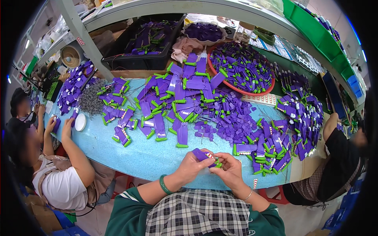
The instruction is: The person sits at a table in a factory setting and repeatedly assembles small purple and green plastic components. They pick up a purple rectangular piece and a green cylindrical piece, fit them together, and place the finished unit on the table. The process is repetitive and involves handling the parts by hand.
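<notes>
- The blue table runs across the whole view, its near edge curving past the person's lap; every place below is told from it.
- Above its far edge a grey shelf spans the room, with green bins on its right stretch.
- Under that shelf, at the table's far side, stand a black crate and a red bowl, both filled with purple pieces.
- Heaps of purple and green parts cover the table's middle and right end.
- A tangle of thin wire lies towards its left end, near a small white lid.
- Over the near edge, the left hand and right hand both pinch one purple piece between fingertips.
- Co-workers at both ends are cut off by the dark rim; the parts in the crate are hard to make out.
</notes>
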